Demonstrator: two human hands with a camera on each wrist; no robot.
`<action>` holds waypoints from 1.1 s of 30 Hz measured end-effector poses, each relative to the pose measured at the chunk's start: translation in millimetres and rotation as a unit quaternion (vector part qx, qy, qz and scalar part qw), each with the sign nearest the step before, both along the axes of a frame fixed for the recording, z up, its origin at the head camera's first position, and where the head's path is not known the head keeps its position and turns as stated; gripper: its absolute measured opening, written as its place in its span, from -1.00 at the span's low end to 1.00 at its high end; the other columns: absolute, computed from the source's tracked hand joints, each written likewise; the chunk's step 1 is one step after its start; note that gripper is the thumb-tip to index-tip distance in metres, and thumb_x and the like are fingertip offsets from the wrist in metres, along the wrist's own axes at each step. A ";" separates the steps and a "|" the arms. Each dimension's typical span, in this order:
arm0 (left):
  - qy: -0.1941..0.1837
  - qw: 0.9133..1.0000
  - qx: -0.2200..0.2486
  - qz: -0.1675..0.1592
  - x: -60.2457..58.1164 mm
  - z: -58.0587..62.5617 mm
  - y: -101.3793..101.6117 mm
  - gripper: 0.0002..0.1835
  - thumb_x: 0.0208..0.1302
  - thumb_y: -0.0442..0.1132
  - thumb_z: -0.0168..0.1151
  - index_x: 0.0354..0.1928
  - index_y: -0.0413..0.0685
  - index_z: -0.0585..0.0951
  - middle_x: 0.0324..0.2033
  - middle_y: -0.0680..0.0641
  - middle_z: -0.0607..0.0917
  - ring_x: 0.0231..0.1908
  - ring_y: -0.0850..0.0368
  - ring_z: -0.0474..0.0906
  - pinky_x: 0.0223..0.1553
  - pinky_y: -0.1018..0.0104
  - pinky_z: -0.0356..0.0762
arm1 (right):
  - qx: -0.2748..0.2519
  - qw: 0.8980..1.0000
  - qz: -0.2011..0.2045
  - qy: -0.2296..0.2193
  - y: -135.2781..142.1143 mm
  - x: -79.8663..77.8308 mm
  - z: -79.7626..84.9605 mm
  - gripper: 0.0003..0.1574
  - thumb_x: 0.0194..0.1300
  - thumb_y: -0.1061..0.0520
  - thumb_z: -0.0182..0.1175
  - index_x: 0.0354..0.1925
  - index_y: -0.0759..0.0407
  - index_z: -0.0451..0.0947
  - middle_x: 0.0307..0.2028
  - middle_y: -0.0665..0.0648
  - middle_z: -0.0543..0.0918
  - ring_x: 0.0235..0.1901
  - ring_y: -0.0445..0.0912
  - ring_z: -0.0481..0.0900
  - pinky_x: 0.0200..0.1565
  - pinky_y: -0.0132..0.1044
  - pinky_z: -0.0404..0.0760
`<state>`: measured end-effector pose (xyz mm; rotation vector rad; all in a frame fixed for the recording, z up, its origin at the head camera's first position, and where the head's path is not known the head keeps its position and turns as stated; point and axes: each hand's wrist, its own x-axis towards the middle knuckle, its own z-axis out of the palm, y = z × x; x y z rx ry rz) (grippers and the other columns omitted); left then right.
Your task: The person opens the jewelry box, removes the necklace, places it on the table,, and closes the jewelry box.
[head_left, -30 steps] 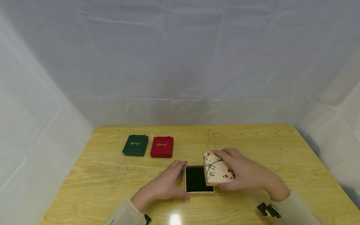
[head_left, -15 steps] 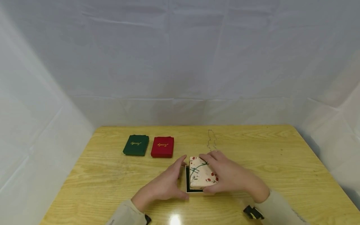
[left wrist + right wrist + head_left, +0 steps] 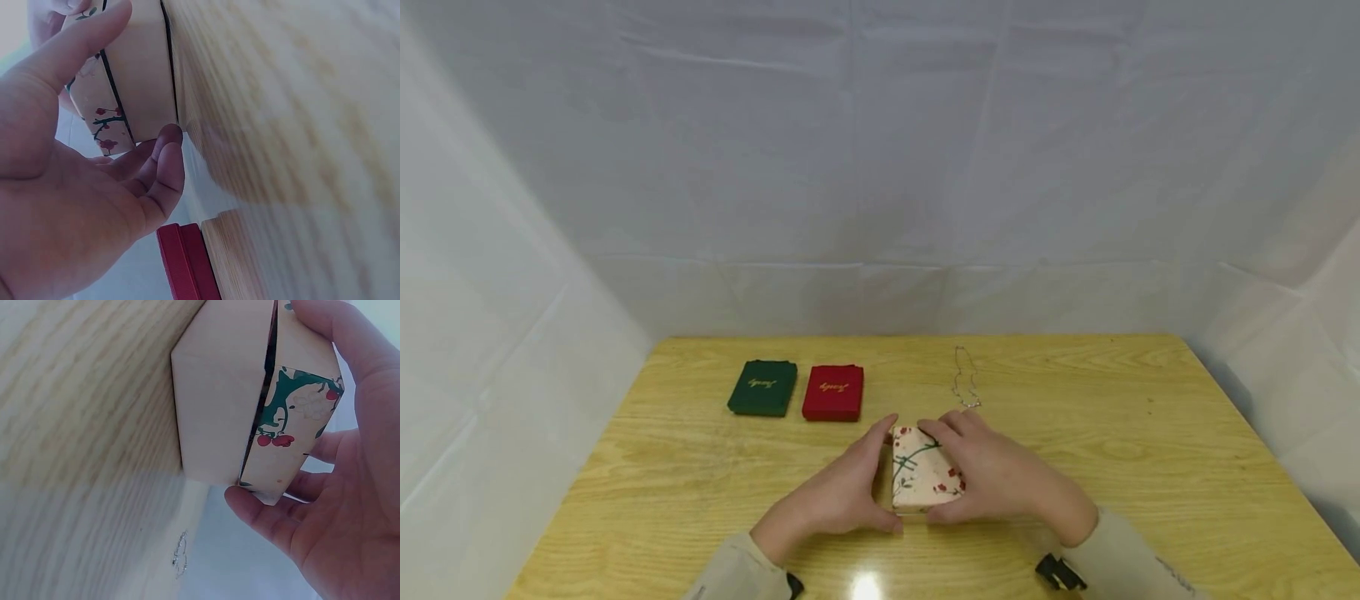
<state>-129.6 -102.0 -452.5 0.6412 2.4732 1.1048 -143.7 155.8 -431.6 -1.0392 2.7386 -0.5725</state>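
One floral-patterned lid [image 3: 917,477], grasped by the right grip [image 3: 1000,477], sits over the box base [image 3: 219,394] on the counter [image 3: 1075,392]; the left grip [image 3: 838,492] holds the base's sides. Lid-fitting seems in hand; the dark seam [image 3: 270,357] between them likely calls for even downward pressing next.

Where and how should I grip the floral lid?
Probably across the near and far walls of the floral lid, coming from the right, as the right hand does. It lies flat, its walls exposed above a dark seam over the cream base, while the left hand occupies the left end.
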 end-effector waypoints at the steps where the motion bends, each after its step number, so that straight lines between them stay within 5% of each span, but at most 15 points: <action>1: 0.000 1.000 -0.001 0.000 0.2 0.2 0.0 0.46 -0.04 -0.09 0.78 0.71 -0.09 -0.12 0.58 -0.19 0.25 0.55 -0.10 0.17 0.50 -0.11 0.22 | 0.002 1.000 0.000 0.001 -0.4 -0.1 -0.5 0.35 0.07 -0.43 0.54 0.61 0.11 0.25 0.25 0.02 0.43 0.06 -0.16 0.41 0.04 -0.21 0.60; 11: 0.003 1.000 -0.008 -0.004 2.4 1.8 1.0 0.40 0.01 -0.12 0.76 0.70 -0.13 -0.07 0.63 -0.19 0.13 0.58 -0.12 0.11 0.53 -0.11 0.17 | 0.006 1.000 0.006 0.005 -3.1 -0.9 -2.7 0.35 0.07 -0.43 0.54 0.60 0.11 0.26 0.24 0.01 0.44 0.06 -0.16 0.38 0.01 -0.25 0.59; 33: 0.038 0.998 -0.050 -0.012 5.2 0.8 4.6 0.34 0.05 -0.18 0.72 0.68 -0.20 -0.05 0.59 -0.27 0.20 0.56 -0.16 0.16 0.52 -0.09 0.19 | 0.012 1.000 0.012 0.000 -2.8 2.4 -3.9 0.34 0.05 -0.33 0.56 0.61 0.13 0.23 0.26 0.04 0.45 0.08 -0.11 0.39 0.01 -0.20 0.61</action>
